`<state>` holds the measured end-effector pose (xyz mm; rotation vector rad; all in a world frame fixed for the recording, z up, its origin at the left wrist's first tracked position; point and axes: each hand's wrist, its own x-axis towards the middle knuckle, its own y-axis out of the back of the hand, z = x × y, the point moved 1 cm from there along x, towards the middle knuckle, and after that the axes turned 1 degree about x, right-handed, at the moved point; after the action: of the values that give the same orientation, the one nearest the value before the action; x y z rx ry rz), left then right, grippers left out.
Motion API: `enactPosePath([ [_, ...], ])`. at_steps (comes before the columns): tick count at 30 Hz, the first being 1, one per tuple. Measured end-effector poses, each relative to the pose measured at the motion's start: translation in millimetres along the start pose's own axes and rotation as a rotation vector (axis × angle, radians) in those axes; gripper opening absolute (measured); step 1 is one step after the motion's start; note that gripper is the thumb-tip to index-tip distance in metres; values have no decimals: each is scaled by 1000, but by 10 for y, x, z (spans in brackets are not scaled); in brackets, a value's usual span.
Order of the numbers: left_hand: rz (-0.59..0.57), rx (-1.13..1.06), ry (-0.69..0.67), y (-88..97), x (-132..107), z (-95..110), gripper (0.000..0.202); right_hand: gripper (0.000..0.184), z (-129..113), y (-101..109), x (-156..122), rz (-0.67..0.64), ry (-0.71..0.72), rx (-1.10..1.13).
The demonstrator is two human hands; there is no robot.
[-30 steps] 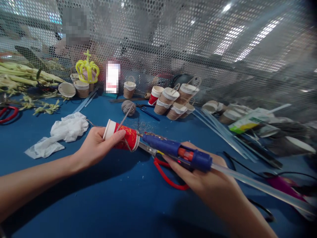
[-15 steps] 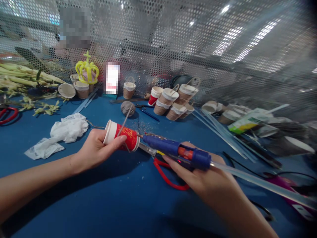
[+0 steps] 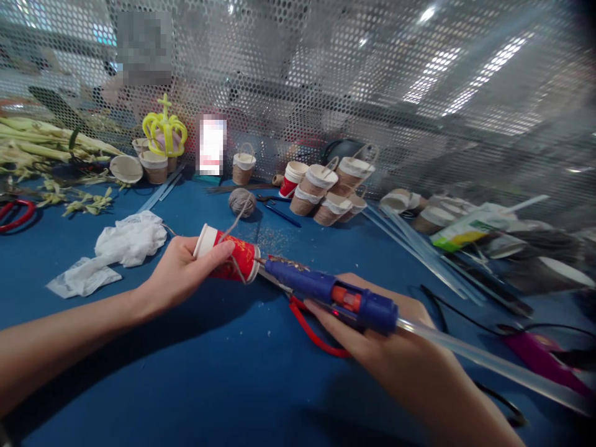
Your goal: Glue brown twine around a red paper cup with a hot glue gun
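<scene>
A red paper cup [image 3: 243,253] with a white rim lies sideways in my left hand [image 3: 184,267], its base turned to the right. Grey yarn crosses the cup's side and runs back to a yarn ball [image 3: 242,203] on the table. My right hand [image 3: 372,323] grips a blue hot glue gun [image 3: 302,279], a long clear glue stick [image 3: 484,357] sticking out of its back. The gun's nozzle is at the edge of the cup's base; whether it touches I cannot tell. Red-handled scissors [image 3: 316,335] lie below the gun, partly hidden by it and my right hand.
Several twine-wrapped cups [image 3: 331,210] stand at the back, near pliers [image 3: 282,215]. White lace fabric [image 3: 130,239] lies at left, behind it a yellow crown [image 3: 164,133]. Clear glue sticks [image 3: 419,254] and a green-white packet [image 3: 470,228] lie at right. A perforated metal screen [image 3: 279,74] closes the back.
The cup in my left hand has shifted slightly left and up. The glue gun has followed a little to the left, its rear end tipping slightly lower.
</scene>
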<state>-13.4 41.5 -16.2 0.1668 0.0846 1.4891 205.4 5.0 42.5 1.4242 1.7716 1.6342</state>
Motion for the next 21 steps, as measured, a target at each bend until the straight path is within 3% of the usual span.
enactPosePath([
  [7,6,-137,58,-4,37,-25,26,23,27,-30,-36,-106,20,22],
  [21,41,-230,82,2,86,-84,27,21,56,-142,-86,-58,80,-2],
])
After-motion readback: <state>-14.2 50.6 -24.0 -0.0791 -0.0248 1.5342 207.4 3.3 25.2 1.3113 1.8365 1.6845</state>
